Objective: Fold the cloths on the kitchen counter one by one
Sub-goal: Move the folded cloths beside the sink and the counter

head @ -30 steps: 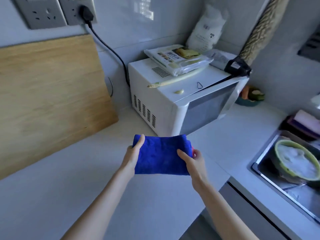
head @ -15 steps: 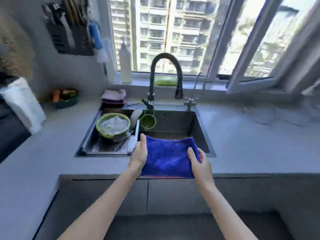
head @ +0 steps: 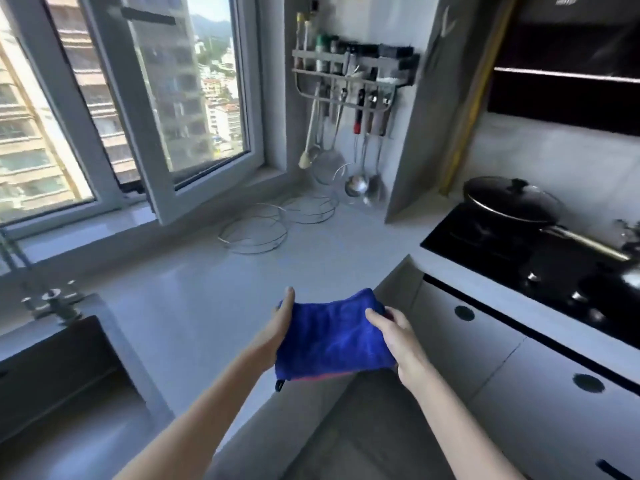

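A folded blue cloth with a thin red edge showing along its bottom is held in the air between both hands, above the front corner of the grey counter. My left hand grips its left side, thumb on top. My right hand grips its right side with the thumb laid over the cloth. The fingers beneath the cloth are hidden.
Two wire racks lie on the counter near the window. A utensil rack hangs on the wall. A black stove with a lidded pan is on the right. The sink's edge is at left.
The view has swung from the microwave past the sink to the counter corner by the stove. Both hands have kept hold of the folded blue cloth throughout.
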Demonstrator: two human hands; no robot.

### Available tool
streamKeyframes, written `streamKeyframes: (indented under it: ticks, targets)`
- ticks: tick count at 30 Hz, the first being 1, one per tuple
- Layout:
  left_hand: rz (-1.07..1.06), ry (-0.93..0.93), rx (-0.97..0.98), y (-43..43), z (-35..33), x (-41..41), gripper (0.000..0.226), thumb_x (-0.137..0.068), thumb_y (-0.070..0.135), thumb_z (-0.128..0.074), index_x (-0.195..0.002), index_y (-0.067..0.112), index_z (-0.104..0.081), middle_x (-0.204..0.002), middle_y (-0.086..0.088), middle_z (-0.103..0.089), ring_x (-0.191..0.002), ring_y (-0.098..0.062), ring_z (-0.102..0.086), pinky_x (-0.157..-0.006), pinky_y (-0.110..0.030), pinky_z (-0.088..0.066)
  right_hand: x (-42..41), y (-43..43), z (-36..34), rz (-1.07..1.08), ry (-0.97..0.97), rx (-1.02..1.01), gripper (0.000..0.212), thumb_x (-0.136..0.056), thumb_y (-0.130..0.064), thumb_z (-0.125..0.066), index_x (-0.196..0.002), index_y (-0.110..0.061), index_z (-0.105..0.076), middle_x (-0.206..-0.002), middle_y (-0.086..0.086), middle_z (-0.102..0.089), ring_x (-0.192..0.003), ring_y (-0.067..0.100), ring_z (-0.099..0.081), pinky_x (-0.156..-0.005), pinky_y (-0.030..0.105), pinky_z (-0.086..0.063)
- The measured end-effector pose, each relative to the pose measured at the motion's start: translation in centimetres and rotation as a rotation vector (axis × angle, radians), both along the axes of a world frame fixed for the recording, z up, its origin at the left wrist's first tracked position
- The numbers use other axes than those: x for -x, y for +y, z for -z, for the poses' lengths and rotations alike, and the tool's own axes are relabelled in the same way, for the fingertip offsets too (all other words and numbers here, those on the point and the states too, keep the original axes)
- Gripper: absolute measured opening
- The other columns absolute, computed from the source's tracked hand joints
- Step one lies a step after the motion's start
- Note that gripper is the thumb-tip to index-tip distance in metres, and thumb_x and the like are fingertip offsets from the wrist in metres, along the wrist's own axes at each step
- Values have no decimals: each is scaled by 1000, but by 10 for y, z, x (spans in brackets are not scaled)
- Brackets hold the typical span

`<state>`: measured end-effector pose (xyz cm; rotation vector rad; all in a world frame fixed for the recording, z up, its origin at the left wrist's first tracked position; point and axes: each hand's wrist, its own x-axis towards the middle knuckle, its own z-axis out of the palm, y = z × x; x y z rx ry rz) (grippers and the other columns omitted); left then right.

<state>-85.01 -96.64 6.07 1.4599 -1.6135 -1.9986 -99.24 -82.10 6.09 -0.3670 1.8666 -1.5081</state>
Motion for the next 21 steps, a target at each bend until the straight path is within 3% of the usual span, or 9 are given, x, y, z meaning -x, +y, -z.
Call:
streamKeyframes:
  ticks: [4, 12, 15, 18, 21]
  targets:
    - [78, -17, 21, -46, 5, 99, 80, -79, 78, -27, -132, 19, -42, -140, -6, -46, -129, -28, -42, -115, -42, -25, 85, -37, 5, 115, 10, -51, 41, -83, -40, -63, -118, -21, -52, -112, -1, -64, -102, 19, -62, -87, 35, -51]
    - [105, -67, 54, -119, 10, 260, 73, -86, 69, -26, -136, 17, -34, -145, -13, -38, -130, -31, -36, -110, -43, -21, 226, -115, 3, 212, 7, -118, 62, -79, -54, -65, -124, -15, -49, -119, 3, -59, -104, 21, -58, -78, 31, -47]
    - [90, -89, 35, -140, 18, 308, 76, -85, 70, -24, -139, 16, -30, -146, -13, -37, -132, -33, -35, -110, -46, -21, 275, -139, 7, 208, 16, -148, 51, -80, -54, -62, -114, -17, -54, -106, -1, -61, -89, 14, -58, -68, 28, -47]
    - [57, -88, -42, -161, 27, 359, 78, -84, 71, -24, -142, 19, -27, -148, -13, -35, -134, -35, -34, -111, -47, -21, 336, -165, 16, 176, 12, -148, 35, -82, -49, -63, -102, -21, -58, -98, -4, -64, -90, 16, -62, -78, 33, -52]
    - [-37, 5, -262, -184, 36, 408, 71, -82, 72, -31, -125, 17, -48, -130, -10, -49, -113, -33, -50, -103, -45, -33, 404, -193, 24, 126, 37, -180, 20, -84, -41, -64, -91, -23, -58, -92, -4, -64, -83, 12, -62, -64, 26, -49]
